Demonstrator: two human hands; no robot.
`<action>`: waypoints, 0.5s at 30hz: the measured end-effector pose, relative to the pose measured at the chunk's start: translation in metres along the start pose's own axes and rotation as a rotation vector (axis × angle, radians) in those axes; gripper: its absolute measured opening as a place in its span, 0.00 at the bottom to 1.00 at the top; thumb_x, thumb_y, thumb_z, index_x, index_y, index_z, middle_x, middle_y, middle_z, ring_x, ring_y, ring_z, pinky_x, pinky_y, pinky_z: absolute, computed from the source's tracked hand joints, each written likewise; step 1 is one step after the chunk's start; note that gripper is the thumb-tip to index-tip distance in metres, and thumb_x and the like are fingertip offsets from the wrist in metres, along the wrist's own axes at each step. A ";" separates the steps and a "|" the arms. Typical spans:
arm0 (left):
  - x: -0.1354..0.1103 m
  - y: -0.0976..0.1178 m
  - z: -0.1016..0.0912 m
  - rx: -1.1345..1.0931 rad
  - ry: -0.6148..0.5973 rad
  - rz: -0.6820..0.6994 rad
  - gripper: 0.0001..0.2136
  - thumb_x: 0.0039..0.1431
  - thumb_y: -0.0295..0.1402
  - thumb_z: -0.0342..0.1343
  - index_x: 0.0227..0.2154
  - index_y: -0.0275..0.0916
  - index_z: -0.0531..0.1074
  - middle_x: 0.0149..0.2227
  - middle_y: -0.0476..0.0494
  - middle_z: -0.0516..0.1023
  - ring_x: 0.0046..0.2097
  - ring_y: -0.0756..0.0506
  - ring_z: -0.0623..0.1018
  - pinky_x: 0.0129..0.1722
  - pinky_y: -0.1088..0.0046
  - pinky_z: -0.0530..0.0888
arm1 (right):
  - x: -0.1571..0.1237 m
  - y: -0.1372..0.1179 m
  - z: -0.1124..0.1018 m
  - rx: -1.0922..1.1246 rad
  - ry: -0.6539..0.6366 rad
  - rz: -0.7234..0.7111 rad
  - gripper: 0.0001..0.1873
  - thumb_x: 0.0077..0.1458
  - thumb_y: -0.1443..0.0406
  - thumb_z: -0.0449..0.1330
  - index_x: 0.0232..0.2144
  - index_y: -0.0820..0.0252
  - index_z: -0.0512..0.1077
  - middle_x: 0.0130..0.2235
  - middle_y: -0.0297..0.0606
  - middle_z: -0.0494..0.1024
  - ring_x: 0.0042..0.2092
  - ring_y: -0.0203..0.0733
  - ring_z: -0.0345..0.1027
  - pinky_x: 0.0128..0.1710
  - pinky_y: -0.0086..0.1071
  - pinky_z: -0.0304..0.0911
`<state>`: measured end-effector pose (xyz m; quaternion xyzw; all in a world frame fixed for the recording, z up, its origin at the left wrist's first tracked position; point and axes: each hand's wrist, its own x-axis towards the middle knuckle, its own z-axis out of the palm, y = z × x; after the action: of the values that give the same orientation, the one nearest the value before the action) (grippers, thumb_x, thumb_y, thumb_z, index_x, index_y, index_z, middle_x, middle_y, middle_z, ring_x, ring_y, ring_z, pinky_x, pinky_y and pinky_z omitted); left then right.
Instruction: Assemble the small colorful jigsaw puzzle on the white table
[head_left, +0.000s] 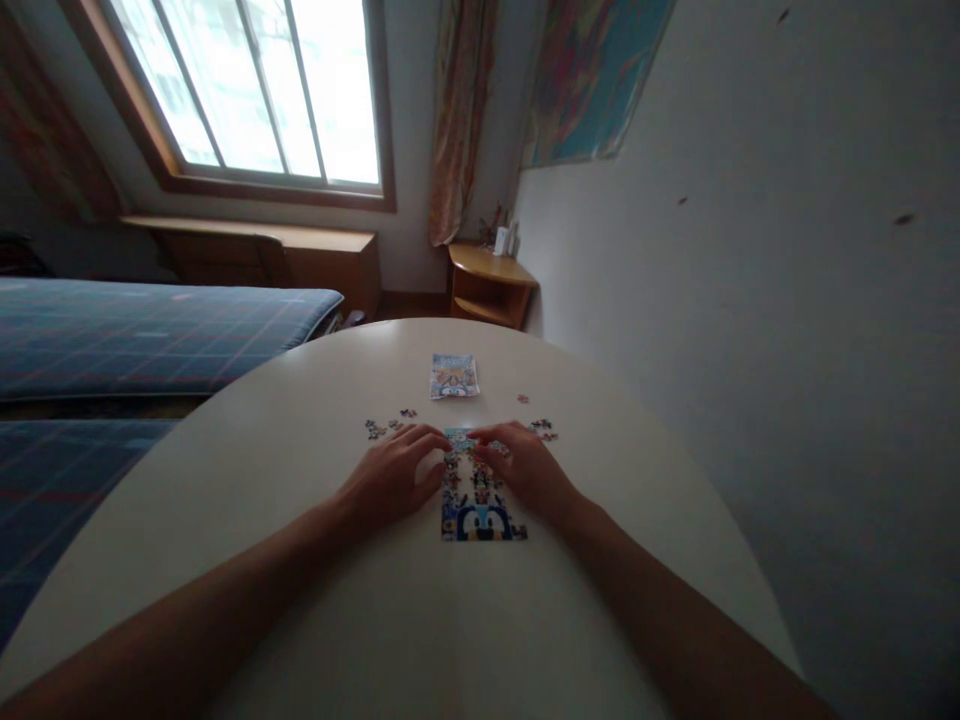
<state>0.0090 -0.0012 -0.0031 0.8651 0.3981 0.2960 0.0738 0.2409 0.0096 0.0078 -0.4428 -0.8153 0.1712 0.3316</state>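
Observation:
A partly assembled jigsaw puzzle (482, 521) lies on the table, with a blue dog's face along its near edge and a gap in its middle. My left hand (395, 468) rests at the puzzle's left side, thumb and forefinger apart, the fingertips at its upper left edge. At the upper right of the puzzle, my right hand (523, 467) has its thumb and forefinger drawn close together over a small piece, mostly hidden by the fingers. Loose puzzle pieces (375, 430) lie beyond my left hand. More loose pieces (544, 428) are scattered just past my right hand.
A picture packet or card (454, 377) lies on the white round table (360, 620) beyond the puzzle. One stray piece (523, 399) sits to its right. A bed with a plaid cover (150, 335) stands at left, a wall (712, 330) at right, a corner shelf (491, 268) behind.

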 end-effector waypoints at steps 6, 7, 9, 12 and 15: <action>0.002 -0.003 0.005 -0.006 -0.006 -0.084 0.10 0.63 0.30 0.51 0.46 0.42 0.71 0.47 0.43 0.78 0.49 0.41 0.77 0.51 0.57 0.75 | 0.006 -0.005 0.005 0.010 -0.011 0.019 0.03 0.58 0.66 0.65 0.34 0.55 0.80 0.35 0.38 0.82 0.43 0.44 0.72 0.47 0.38 0.64; 0.002 -0.003 0.005 -0.006 -0.014 -0.074 0.10 0.63 0.30 0.52 0.46 0.42 0.71 0.47 0.43 0.78 0.49 0.41 0.77 0.51 0.57 0.75 | 0.006 -0.005 0.006 0.012 -0.024 0.009 0.03 0.58 0.66 0.64 0.35 0.55 0.80 0.35 0.38 0.82 0.44 0.44 0.72 0.47 0.38 0.63; 0.002 -0.001 0.005 -0.006 -0.030 -0.057 0.11 0.63 0.29 0.52 0.47 0.42 0.71 0.47 0.43 0.78 0.49 0.41 0.77 0.51 0.58 0.75 | 0.007 -0.004 0.007 0.011 -0.042 -0.008 0.04 0.60 0.65 0.63 0.36 0.54 0.80 0.36 0.37 0.82 0.45 0.45 0.71 0.48 0.39 0.62; 0.003 0.001 0.004 -0.001 -0.050 -0.051 0.11 0.62 0.28 0.53 0.47 0.42 0.71 0.47 0.43 0.78 0.49 0.41 0.77 0.51 0.58 0.75 | 0.007 -0.001 0.008 -0.001 -0.053 -0.026 0.06 0.61 0.64 0.62 0.37 0.54 0.80 0.37 0.38 0.82 0.46 0.45 0.69 0.49 0.40 0.61; 0.003 0.002 0.004 0.007 -0.060 -0.039 0.12 0.61 0.27 0.53 0.47 0.42 0.72 0.47 0.43 0.79 0.50 0.41 0.76 0.52 0.57 0.75 | 0.007 0.001 0.009 -0.019 -0.058 -0.037 0.07 0.62 0.65 0.60 0.38 0.55 0.79 0.38 0.38 0.82 0.47 0.45 0.69 0.50 0.40 0.61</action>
<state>0.0140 0.0004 -0.0046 0.8658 0.4137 0.2671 0.0885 0.2323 0.0161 0.0033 -0.4257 -0.8341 0.1704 0.3066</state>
